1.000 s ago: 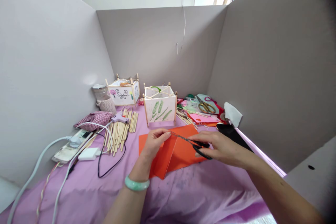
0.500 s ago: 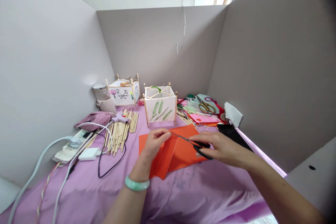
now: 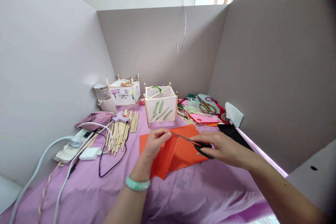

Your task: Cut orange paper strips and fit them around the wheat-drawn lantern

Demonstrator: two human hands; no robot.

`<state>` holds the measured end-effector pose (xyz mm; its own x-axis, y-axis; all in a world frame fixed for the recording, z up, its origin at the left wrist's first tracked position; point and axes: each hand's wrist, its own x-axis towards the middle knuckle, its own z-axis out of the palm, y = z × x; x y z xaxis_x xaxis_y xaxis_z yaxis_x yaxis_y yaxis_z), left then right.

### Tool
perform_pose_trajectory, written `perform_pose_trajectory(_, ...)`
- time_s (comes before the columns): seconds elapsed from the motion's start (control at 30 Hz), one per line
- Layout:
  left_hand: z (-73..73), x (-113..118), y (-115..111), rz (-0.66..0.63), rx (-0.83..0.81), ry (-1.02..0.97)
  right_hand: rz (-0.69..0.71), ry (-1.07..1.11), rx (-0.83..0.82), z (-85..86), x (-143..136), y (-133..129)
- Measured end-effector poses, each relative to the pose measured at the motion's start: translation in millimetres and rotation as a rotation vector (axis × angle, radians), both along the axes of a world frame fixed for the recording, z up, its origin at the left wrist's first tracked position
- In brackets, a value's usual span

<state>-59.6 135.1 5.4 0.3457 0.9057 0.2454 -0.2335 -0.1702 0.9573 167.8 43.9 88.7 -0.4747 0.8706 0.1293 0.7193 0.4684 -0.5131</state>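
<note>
My right hand (image 3: 219, 145) is closed round the black handles of a pair of scissors (image 3: 203, 147), whose blades point left. The blade tips reach the thumb and fingertips of my left hand (image 3: 156, 143), which are pinched together at the top of a folded piece of orange paper (image 3: 170, 157). Whatever small part lies between those fingertips is mostly hidden. Beneath it a larger orange sheet (image 3: 187, 154) lies on the purple cloth. A green bangle (image 3: 138, 183) circles my left wrist.
A paper-sided lantern (image 3: 160, 110) with green leaf drawings stands just beyond my hands; another lantern (image 3: 123, 94) is behind left. Wooden sticks (image 3: 119, 134), a glue gun (image 3: 120, 117) and cables lie left. Gold-handled scissors (image 3: 207, 106), coloured papers and a black object (image 3: 233, 136) lie right.
Both hands, the scissors and the orange paper keep nearly the same positions. The whole view has shifted very slightly.
</note>
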Motion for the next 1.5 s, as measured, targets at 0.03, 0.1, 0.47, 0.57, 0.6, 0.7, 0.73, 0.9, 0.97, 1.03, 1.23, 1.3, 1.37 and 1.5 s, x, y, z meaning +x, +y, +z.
perform_pose_trajectory(0.03, 0.9, 0.0, -0.5, 0.004, 0.003, 0.004, 0.002, -0.002, 0.003, -0.1, 0.1, 0.2)
perform_pose_trajectory(0.1, 2.8, 0.1, -1.5, 0.007, 0.004, 0.010, 0.009, -0.004, 0.012, -0.6, 0.8, 0.8)
perform_pose_trajectory(0.47, 3.4, 0.0, -3.1, 0.003, -0.002, 0.006, 0.019, -0.009, 0.073, -4.6, 4.3, 0.8)
perform_pose_trajectory(0.57, 3.2, 0.0, -2.9, 0.001, -0.009, 0.005, 0.025, -0.010, 0.075, -5.5, 4.7, 1.4)
perform_pose_trajectory(0.6, 3.3, 0.0, -2.9, -0.002, -0.011, 0.003, 0.027, -0.008, 0.076, -5.9, 5.0, 1.7)
perform_pose_trajectory(0.7, 3.4, 0.2, -2.6, -0.008, 0.000, 0.001, 0.027, -0.003, 0.075, -7.1, 5.8, 2.4)
perform_pose_trajectory(0.73, 3.1, 0.1, -2.3, -0.011, 0.004, 0.003, 0.026, -0.003, 0.076, -7.5, 5.9, 2.5)
perform_pose_trajectory(0.9, 0.8, -0.6, -0.7, -0.018, 0.009, 0.007, 0.020, -0.027, 0.091, -8.5, 5.7, 2.4)
perform_pose_trajectory(0.97, 1.0, -0.6, -0.9, -0.016, 0.009, 0.008, 0.013, -0.035, 0.098, -8.5, 5.6, 2.2)
perform_pose_trajectory(1.03, 2.0, -0.3, -1.7, -0.015, 0.009, 0.015, 0.014, -0.034, 0.095, -8.1, 5.7, 2.2)
perform_pose_trajectory(1.23, 4.9, 0.3, -3.6, 0.002, -0.009, 0.025, 0.001, -0.045, 0.075, -7.3, 5.6, 3.1)
perform_pose_trajectory(1.3, 4.8, 0.3, -3.5, 0.008, -0.009, 0.022, 0.000, -0.049, 0.080, -7.2, 5.4, 3.7)
perform_pose_trajectory(1.37, 4.0, 0.2, -3.0, 0.007, -0.011, 0.020, 0.004, -0.056, 0.082, -6.7, 5.1, 4.3)
perform_pose_trajectory(1.5, 2.1, 0.0, -2.1, -0.003, -0.019, 0.019, 0.006, -0.063, 0.090, -5.1, 4.4, 5.6)
